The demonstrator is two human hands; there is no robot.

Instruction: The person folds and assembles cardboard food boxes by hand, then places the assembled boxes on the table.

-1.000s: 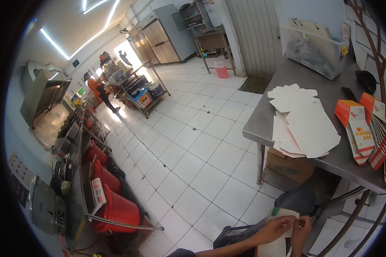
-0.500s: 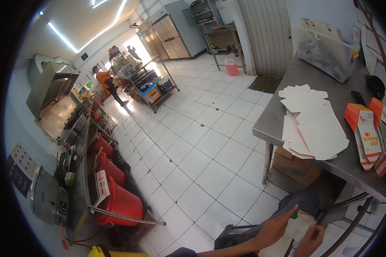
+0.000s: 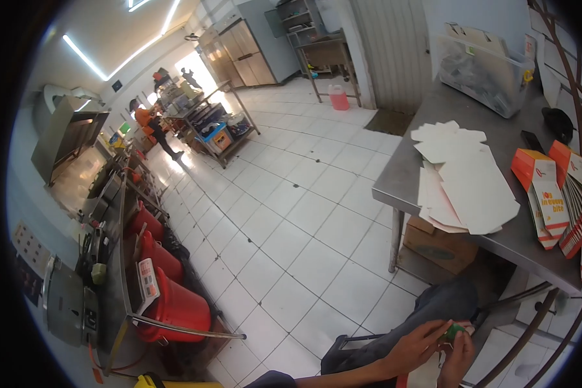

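Observation:
Low at the right, over my lap, my left hand (image 3: 422, 344) has its fingers bent against a white carton piece (image 3: 425, 376) with a green patch (image 3: 453, 332). My right hand (image 3: 457, 357) pinches the same carton at the green patch, close beside the left fingertips. Part of the carton is hidden under the hands. On the metal table (image 3: 394, 184) above them lies a pile of flat white cartons (image 3: 475, 187). Folded orange and white cartons (image 3: 544, 200) stand in a row at the table's right side.
A clear plastic bin (image 3: 482, 81), a black phone-like object (image 3: 531, 141) and a black cap (image 3: 556, 123) are on the table. A cardboard box (image 3: 440, 249) sits beneath it. Red buckets (image 3: 181, 307) line the left counter. A person in orange (image 3: 145, 119) stands far back.
Both hands have come closer together on the carton, and the left fingers have bent from a straighter pose. The camera view has shifted slightly.

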